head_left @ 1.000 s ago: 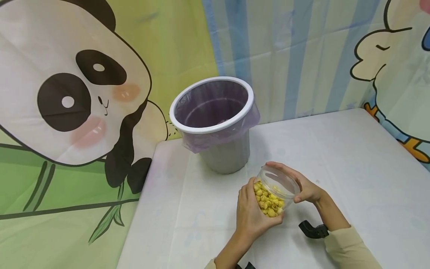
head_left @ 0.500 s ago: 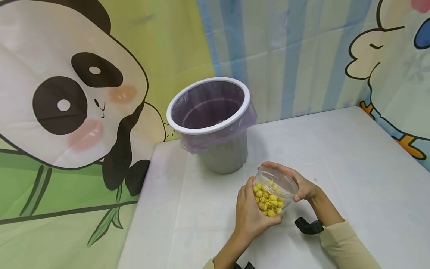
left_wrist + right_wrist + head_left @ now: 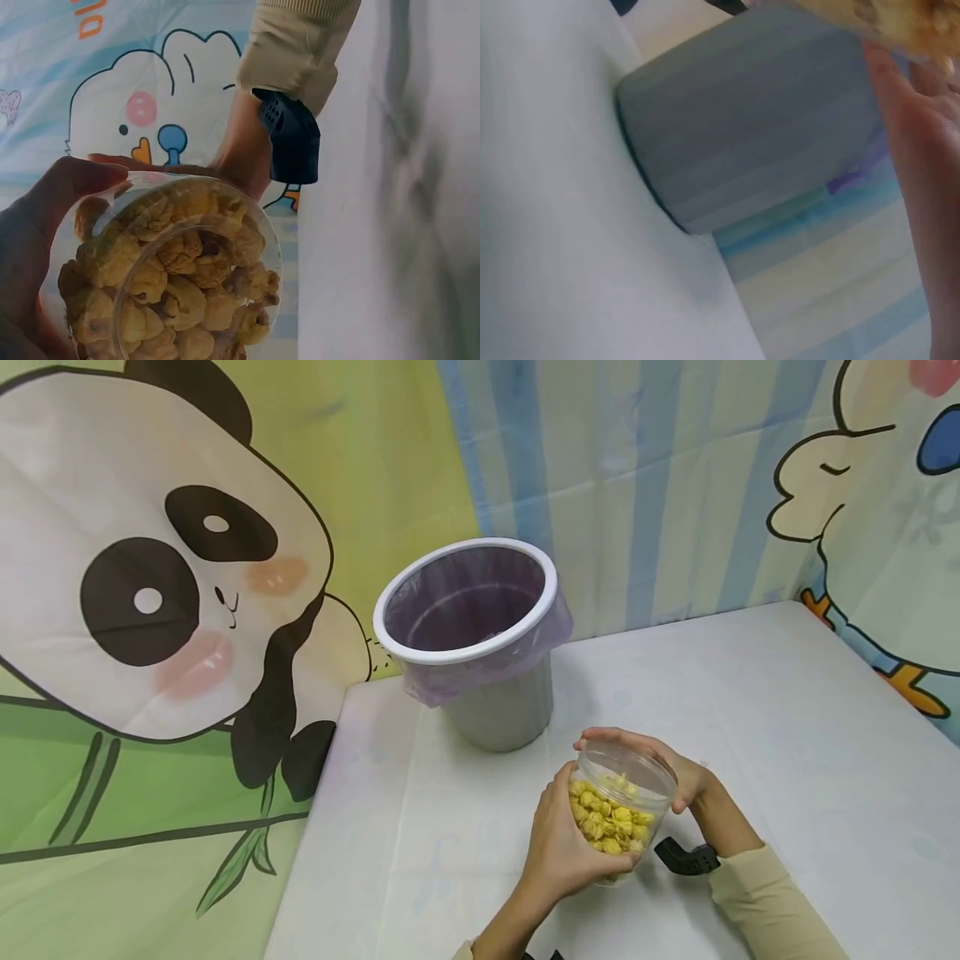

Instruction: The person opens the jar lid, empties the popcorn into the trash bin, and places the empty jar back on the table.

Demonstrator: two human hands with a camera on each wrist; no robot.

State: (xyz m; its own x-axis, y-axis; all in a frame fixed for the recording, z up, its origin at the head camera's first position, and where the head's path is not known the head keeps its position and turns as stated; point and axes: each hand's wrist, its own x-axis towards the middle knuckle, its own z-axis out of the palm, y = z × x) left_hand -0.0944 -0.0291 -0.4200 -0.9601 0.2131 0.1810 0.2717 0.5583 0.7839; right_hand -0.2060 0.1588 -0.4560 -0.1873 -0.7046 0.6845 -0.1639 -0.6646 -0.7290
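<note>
A clear plastic jar [image 3: 611,817], partly filled with yellow popcorn [image 3: 609,821], is held above the table in both hands, its top tilted toward the right. My left hand [image 3: 561,852] grips the jar low on its left side, thumb toward the front. Around the upper rim curls my right hand [image 3: 678,772], its fingers along the far side and its thumb at the right. Through the jar's round base, popcorn [image 3: 180,300] shows large in the left wrist view. Only part of the right hand [image 3: 930,124] appears in the right wrist view, beside the popcorn.
Behind the hands, a grey trash bin [image 3: 501,714] with a white rim and purple liner stands on the white table [image 3: 757,718]. Printed cloth with a panda [image 3: 217,610] and blue stripes hangs at the back and sides. A black wrist mount [image 3: 686,857] juts from the right sleeve.
The jar now sits slightly lower and further right in the head view, more of its base showing below the left hand. Both hands keep hold of it. The whole view shifts a little.
</note>
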